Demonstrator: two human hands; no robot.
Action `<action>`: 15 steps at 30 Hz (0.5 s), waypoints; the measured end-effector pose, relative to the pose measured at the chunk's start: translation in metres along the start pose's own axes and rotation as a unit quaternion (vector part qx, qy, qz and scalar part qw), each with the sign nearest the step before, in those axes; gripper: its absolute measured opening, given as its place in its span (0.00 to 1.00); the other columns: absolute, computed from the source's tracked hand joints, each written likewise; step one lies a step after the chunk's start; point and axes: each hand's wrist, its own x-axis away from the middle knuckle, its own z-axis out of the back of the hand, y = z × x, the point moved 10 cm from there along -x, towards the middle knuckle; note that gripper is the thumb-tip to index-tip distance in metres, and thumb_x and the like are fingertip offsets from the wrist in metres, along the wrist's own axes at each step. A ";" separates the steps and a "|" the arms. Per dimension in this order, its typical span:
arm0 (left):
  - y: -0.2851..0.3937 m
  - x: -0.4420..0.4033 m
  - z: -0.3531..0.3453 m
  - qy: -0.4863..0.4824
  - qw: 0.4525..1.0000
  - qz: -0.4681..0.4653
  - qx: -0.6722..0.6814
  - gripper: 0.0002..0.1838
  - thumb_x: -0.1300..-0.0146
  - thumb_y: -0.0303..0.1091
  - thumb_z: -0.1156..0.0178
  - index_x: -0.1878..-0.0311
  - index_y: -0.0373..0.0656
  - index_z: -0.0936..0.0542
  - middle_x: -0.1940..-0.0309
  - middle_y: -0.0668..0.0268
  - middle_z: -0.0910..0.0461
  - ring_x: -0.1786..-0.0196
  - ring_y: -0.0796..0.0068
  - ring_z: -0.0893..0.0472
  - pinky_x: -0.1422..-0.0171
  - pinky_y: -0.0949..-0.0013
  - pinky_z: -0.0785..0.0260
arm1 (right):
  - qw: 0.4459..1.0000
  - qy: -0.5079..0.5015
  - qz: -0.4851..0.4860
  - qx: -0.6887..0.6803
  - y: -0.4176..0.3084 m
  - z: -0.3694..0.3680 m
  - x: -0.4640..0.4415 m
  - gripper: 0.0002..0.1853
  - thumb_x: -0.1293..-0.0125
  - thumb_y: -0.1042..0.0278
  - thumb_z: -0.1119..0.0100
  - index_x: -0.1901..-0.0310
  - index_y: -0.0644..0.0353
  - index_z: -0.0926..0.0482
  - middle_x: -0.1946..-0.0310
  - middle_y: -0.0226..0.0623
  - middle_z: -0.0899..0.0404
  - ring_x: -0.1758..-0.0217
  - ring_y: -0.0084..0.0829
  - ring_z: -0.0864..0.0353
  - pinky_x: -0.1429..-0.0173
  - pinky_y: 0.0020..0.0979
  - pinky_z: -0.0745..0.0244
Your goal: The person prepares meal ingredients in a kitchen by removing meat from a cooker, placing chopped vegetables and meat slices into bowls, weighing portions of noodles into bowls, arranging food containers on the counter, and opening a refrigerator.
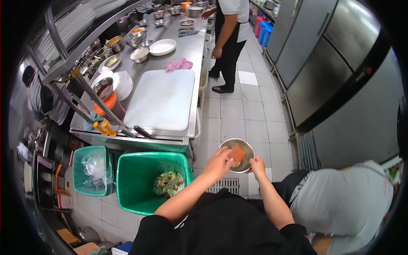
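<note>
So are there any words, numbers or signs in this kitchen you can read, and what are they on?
None that I can read.
Steel cabinet: a small red mark on its dark edge, too blurred to read.
Grey shirt: a thin red mark, too small to tell if it's writing.
Bowl, chopping board: no writing shows.

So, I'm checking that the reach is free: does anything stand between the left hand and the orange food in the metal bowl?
Nothing visible does. The left hand is over the rim of the metal bowl, its fingers at the orange food; the right hand holds the rim on the right side.
</note>
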 end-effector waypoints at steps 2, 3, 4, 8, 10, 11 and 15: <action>-0.002 -0.025 0.026 0.033 0.999 -0.008 -0.018 0.20 0.32 0.40 0.41 0.41 0.43 0.24 0.37 0.51 0.28 0.37 0.51 0.25 0.36 0.58 0.30 | 0.998 -0.022 -0.005 -0.050 -0.027 -0.002 -0.043 0.07 0.41 0.72 0.49 0.66 0.68 0.28 0.74 0.41 0.23 0.79 0.37 0.18 0.80 0.37 0.18; -0.011 -0.037 0.039 0.025 0.999 0.041 0.023 0.20 0.32 0.40 0.41 0.41 0.43 0.24 0.39 0.52 0.26 0.41 0.57 0.22 0.40 0.61 0.28 | 0.998 -0.032 0.012 -0.044 -0.049 -0.004 -0.066 0.07 0.41 0.72 0.49 0.65 0.68 0.28 0.72 0.42 0.23 0.78 0.38 0.18 0.80 0.37 0.17; -0.021 -0.048 0.050 0.017 0.994 0.086 0.066 0.19 0.32 0.40 0.41 0.41 0.43 0.24 0.41 0.53 0.24 0.45 0.62 0.19 0.43 0.64 0.26 | 0.998 -0.039 0.031 -0.037 -0.073 -0.006 -0.086 0.08 0.42 0.72 0.49 0.64 0.68 0.28 0.71 0.43 0.23 0.76 0.40 0.18 0.79 0.38 0.17; -0.064 -0.102 0.098 0.096 0.968 0.137 0.188 0.21 0.32 0.43 0.41 0.42 0.41 0.23 0.55 0.62 0.18 0.55 0.71 0.18 0.51 0.68 0.27 | 0.995 -0.077 0.061 -0.028 -0.162 -0.028 -0.165 0.07 0.41 0.72 0.49 0.64 0.67 0.28 0.72 0.41 0.24 0.76 0.37 0.19 0.78 0.38 0.17; -0.085 -0.132 0.114 0.111 0.939 0.179 0.272 0.21 0.30 0.43 0.42 0.42 0.39 0.24 0.56 0.63 0.18 0.56 0.74 0.18 0.52 0.70 0.27 | 0.989 -0.124 0.078 -0.031 -0.201 -0.048 -0.206 0.06 0.40 0.72 0.47 0.65 0.65 0.27 0.73 0.37 0.24 0.77 0.33 0.20 0.76 0.36 0.17; -0.091 -0.153 0.121 0.120 0.938 0.177 0.273 0.21 0.30 0.43 0.42 0.42 0.39 0.24 0.56 0.63 0.18 0.56 0.74 0.18 0.52 0.70 0.27 | 0.988 -0.130 0.083 -0.027 -0.214 -0.055 -0.232 0.06 0.40 0.72 0.47 0.65 0.65 0.27 0.73 0.37 0.24 0.77 0.33 0.20 0.76 0.36 0.17; -0.124 -0.261 0.148 0.135 0.932 0.213 0.260 0.21 0.30 0.43 0.43 0.42 0.38 0.24 0.55 0.62 0.18 0.57 0.75 0.17 0.53 0.72 0.27 | 0.977 -0.193 0.091 -0.010 -0.280 -0.093 -0.314 0.04 0.39 0.72 0.45 0.67 0.61 0.27 0.75 0.32 0.24 0.76 0.27 0.22 0.73 0.33 0.20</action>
